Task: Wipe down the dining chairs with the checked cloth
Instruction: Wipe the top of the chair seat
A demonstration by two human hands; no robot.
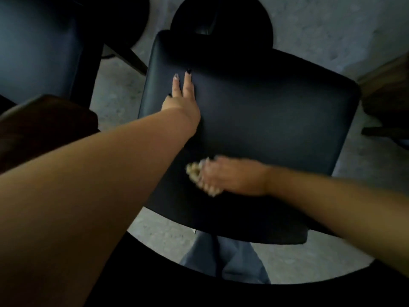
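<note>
A dark padded dining chair (265,111) fills the middle of the head view, seen from above. My left hand (182,98) lies flat on the left part of its seat with straight fingers. My right hand (221,176) is blurred near the seat's front edge and grips a bunched pale checked cloth (193,171), which sticks out to the left of the fingers. Most of the cloth is hidden inside the hand.
A second dark chair (39,45) stands at the upper left, close beside the first. A brown wooden piece (44,125) sits at the left edge. A round black base (221,16) lies beyond the chair on the grey floor (332,25). My jeans-clad legs (223,258) show below.
</note>
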